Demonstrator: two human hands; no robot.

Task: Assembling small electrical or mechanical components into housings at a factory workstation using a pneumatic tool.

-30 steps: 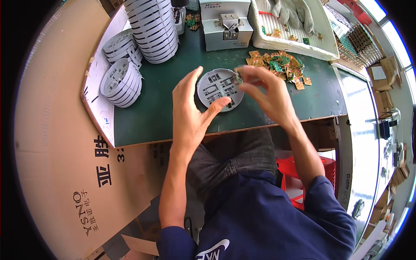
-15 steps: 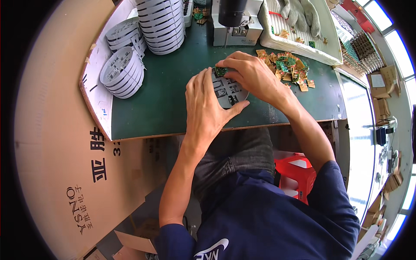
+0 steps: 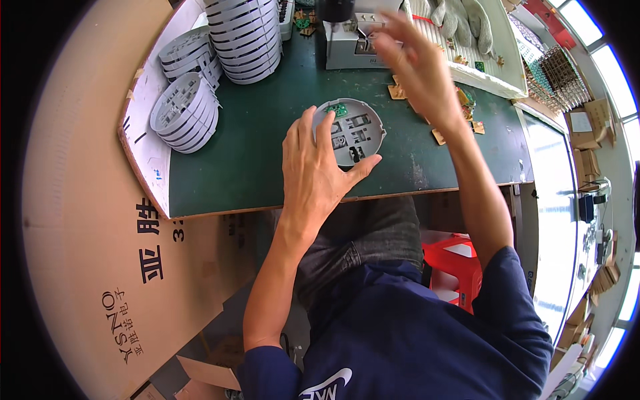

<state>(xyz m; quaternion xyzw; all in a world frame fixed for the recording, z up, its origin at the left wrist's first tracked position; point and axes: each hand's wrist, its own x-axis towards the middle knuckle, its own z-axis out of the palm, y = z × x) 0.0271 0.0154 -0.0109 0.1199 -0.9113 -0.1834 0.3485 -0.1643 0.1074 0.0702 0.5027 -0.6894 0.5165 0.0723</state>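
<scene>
A round grey plastic housing point(image 3: 367, 138) lies on the green tabletop, its compartmented inside facing up. My left hand point(image 3: 312, 175) grips its left and near rim between fingers and thumb. One fingertip rests by a small green circuit board point(image 3: 337, 110) set in the housing's far side. Blurred by motion, my right hand point(image 3: 423, 73) is raised over the table with its fingers stretched out and apart, and I see nothing in it. Its fingertips are close to a black electric screwdriver point(image 3: 335, 10) hanging at the top, in front of a white boxy machine point(image 3: 353, 60).
Stacked grey housings point(image 3: 245, 47) stand at the back left, with a shorter stack point(image 3: 183, 117) nearer. Loose circuit boards point(image 3: 478, 127) lie on the right, partly hidden by my right arm. Behind them a white foam tray point(image 3: 510, 83) holds grey gloves point(image 3: 460, 23).
My right hand has left the circuit board in the housing and swung up and to the right, towards the screwdriver. My left hand keeps hold of the housing.
</scene>
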